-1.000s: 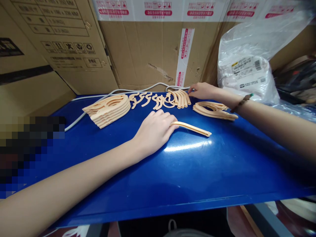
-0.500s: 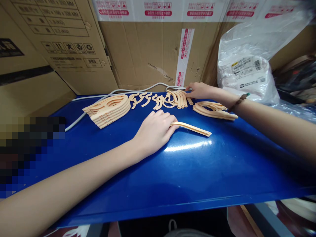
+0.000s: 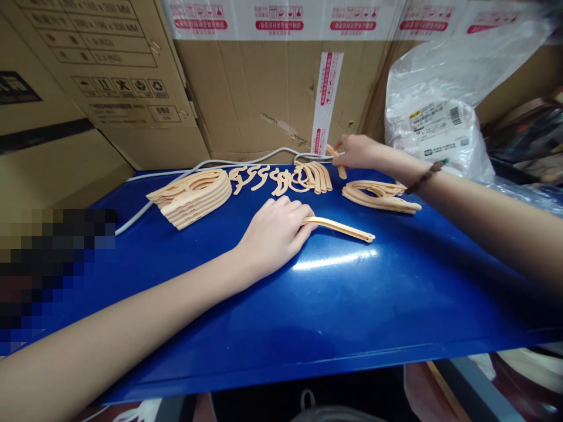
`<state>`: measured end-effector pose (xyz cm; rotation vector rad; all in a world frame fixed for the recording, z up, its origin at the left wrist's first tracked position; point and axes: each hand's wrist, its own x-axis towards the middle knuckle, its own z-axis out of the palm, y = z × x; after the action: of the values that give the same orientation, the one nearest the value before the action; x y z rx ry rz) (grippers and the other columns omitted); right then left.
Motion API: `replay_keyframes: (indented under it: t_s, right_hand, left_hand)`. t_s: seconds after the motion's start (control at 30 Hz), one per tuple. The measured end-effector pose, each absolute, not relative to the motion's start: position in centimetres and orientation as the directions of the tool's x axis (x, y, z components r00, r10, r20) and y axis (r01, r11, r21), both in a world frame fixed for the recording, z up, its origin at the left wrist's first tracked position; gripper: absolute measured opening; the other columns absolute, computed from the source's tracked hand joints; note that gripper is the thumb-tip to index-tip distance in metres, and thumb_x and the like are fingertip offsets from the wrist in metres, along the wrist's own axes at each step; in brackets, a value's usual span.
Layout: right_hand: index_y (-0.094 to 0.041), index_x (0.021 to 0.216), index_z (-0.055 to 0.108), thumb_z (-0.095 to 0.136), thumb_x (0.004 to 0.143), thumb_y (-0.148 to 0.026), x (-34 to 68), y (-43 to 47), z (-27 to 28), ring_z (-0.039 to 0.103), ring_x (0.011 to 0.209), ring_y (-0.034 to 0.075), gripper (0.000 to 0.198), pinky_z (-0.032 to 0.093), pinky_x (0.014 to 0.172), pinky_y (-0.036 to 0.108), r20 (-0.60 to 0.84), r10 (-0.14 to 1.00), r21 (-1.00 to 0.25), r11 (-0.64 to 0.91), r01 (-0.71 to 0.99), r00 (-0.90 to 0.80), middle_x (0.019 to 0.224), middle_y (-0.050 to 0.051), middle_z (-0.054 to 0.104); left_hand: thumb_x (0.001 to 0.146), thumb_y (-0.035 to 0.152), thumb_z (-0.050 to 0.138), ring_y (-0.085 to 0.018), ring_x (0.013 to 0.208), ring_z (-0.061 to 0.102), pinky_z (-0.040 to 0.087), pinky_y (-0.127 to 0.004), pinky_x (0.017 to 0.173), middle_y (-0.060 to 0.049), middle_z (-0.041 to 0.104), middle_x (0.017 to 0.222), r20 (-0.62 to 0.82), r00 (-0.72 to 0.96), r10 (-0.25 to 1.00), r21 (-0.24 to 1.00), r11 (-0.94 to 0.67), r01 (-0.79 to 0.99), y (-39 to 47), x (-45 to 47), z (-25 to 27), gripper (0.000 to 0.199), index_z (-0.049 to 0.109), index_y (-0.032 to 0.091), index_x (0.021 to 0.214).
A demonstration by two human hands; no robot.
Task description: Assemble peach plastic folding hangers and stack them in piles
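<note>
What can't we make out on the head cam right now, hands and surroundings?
All in the head view:
Left end of the beige strip: hidden by the left hand.
Middle of the second strip: covered by the right hand.
Small print on the bag label: too small and blurred.
Whatever is under the mosaic patch, far left: pixelated.
Right forearm: cut off by the right edge.

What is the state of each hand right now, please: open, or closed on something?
Left hand: closed, holding a slim beige strip.
Right hand: closed, holding a second beige strip, both ends showing.
</note>
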<state>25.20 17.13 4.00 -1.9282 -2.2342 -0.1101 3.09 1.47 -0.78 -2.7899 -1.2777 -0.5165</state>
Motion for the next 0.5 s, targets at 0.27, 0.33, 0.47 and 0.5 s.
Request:
replay_keyframes:
  t_s: [0.27, 0.33, 0.47, 0.5]
  right_hand:
    - [-0.012, 0.118, 0.063, 0.058, 0.079, -0.022, 25.7, 8.2, 5.5, 0.063, 0.068, 0.017, 0.041, 0.044, 0.066, 0.029, 0.405, 0.829, -0.184, 0.488, 0.853, -0.387, 0.081, 0.006, 0.071]
    - [-0.016, 0.111, 0.066, 0.059, 0.078, -0.024, 25.6, 5.5, 4.4, 0.061, 0.061, 0.016, 0.034, 0.044, 0.061, 0.029, 0.331, 0.839, -0.234, 0.516, 0.824, -0.432, 0.075, 0.002, 0.07]
    - [-0.02, 0.109, 0.065, 0.055, 0.081, -0.028, 25.9, 2.3, 2.1, 0.062, 0.064, 0.018, 0.032, 0.043, 0.06, 0.032, 0.269, 0.811, -0.277, 0.582, 0.764, -0.52, 0.074, 0.002, 0.068]
    - [-0.02, 0.107, 0.066, 0.055, 0.081, -0.029, 26.0, 2.0, 1.7, 0.062, 0.066, 0.019, 0.03, 0.042, 0.06, 0.032, 0.269, 0.799, -0.263, 0.598, 0.757, -0.538, 0.074, 0.002, 0.068]
  left_hand:
    - [0.094, 0.023, 0.049, -0.022, 0.096, 0.057, 0.042, -0.036, 0.086, -0.005, 0.064, 0.098, 0.295, 0.593, 0.749, 0.232, -0.658, 0.716, 1.1, 3.1, -0.5, 0.021, 0.068, 0.017, 0.103]
    - [0.094, 0.022, 0.05, -0.022, 0.097, 0.057, 0.043, -0.036, 0.087, -0.005, 0.062, 0.098, 0.277, 0.59, 0.759, 0.281, -0.651, 0.706, 1.0, 3.2, -0.4, 0.022, 0.069, 0.018, 0.103]
    - [0.096, 0.026, 0.048, -0.021, 0.093, 0.057, 0.044, -0.036, 0.081, -0.004, 0.061, 0.093, 0.228, 0.602, 0.765, 0.362, -0.641, 0.677, 1.0, 3.5, -0.2, 0.023, 0.07, 0.021, 0.102]
    - [0.096, 0.027, 0.049, -0.02, 0.09, 0.058, 0.044, -0.035, 0.079, -0.003, 0.062, 0.091, 0.222, 0.598, 0.77, 0.386, -0.633, 0.671, 1.0, 3.6, -0.2, 0.022, 0.069, 0.021, 0.101]
